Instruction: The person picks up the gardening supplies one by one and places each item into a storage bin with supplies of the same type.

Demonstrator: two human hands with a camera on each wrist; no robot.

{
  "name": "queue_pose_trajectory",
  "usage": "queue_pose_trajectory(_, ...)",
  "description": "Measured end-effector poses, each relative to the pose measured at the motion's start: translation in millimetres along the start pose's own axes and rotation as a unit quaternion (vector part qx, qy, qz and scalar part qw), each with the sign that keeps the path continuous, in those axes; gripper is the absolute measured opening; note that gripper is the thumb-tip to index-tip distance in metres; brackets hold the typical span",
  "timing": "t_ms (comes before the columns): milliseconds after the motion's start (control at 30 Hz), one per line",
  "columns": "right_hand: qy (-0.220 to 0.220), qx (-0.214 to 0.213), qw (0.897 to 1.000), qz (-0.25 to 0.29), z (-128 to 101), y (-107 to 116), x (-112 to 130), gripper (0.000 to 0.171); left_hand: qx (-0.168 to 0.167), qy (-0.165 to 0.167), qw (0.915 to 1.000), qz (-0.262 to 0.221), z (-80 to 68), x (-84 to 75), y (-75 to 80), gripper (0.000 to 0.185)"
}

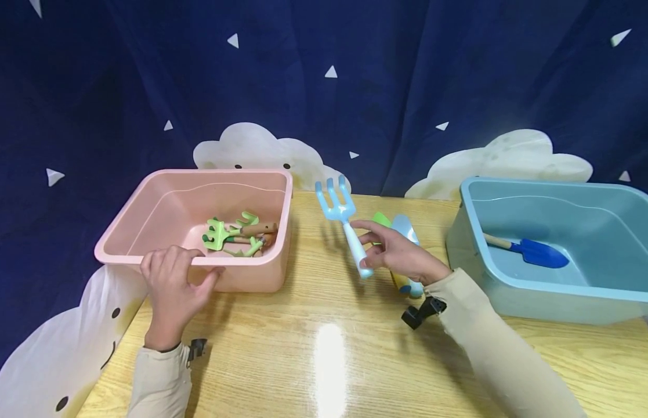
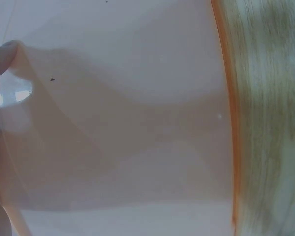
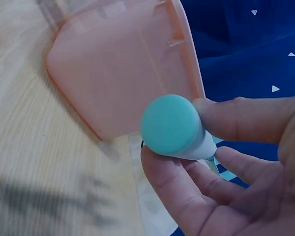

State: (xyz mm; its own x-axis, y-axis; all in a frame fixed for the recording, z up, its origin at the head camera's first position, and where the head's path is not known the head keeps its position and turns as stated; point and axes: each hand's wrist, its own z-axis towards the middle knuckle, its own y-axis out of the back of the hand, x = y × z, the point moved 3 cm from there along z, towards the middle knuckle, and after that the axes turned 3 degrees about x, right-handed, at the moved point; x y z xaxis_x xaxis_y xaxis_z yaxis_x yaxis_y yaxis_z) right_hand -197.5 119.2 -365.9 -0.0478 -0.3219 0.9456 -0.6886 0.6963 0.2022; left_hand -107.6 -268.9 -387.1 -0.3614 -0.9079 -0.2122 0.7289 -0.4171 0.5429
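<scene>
My right hand (image 1: 399, 251) pinches the white-and-blue handle of a light blue garden fork (image 1: 336, 209), held above the table with its three tines pointing away. In the right wrist view, the round teal end of the fork's handle (image 3: 169, 125) shows between thumb and fingers. My left hand (image 1: 172, 284) grips the front rim of a pink tub (image 1: 256, 277), fingers over the edge and thumb outside. Inside that tub lie several small garden tools, among them a green rake (image 1: 216, 234) with a wooden handle; some overlap. The left wrist view is mostly tub wall (image 2: 137, 132).
Beneath and beside my right hand, a light blue tool (image 1: 405, 227) and a green-tipped tool (image 1: 381, 219) lie on the wooden table (image 1: 282, 354), partly hidden. A blue tub (image 1: 543, 299) at right holds a blue trowel (image 1: 544, 253). A dark blue curtain (image 1: 324, 104) hangs behind.
</scene>
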Motion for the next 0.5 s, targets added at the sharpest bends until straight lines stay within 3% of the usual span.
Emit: queue_pose_trajectory(500,0.012,-0.037,0.999,-0.015,-9,14,21,0.082,-0.001,0.000,1.0000,-0.008,-0.1,0.9,-0.9,0.046)
